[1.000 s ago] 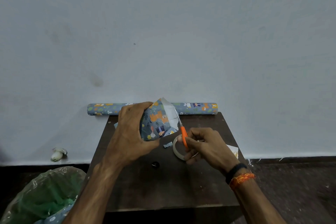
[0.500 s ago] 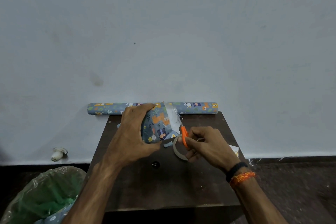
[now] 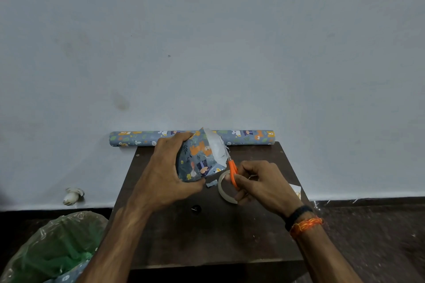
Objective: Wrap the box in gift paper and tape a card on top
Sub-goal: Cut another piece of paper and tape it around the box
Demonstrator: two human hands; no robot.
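Left hand (image 3: pixel 165 174) fingers grip the wrapped box (image 3: pixel 199 161); its loose paper flap (image 3: pixel 216 147) rises just beyond the right hand (image 3: pixel 262 182) fingers, which grip orange scissors (image 3: pixel 232 173) pointing up-left at it.

The left hand (image 3: pixel 166 177) was curled, palm facing right, with its fingers (image 3: pixel 184 136) wrapped over the top and the thumb beneath. The right hand (image 3: pixel 259 185) was closed in a pinch, knuckles up. Both forearms extended forward, converging toward centre.
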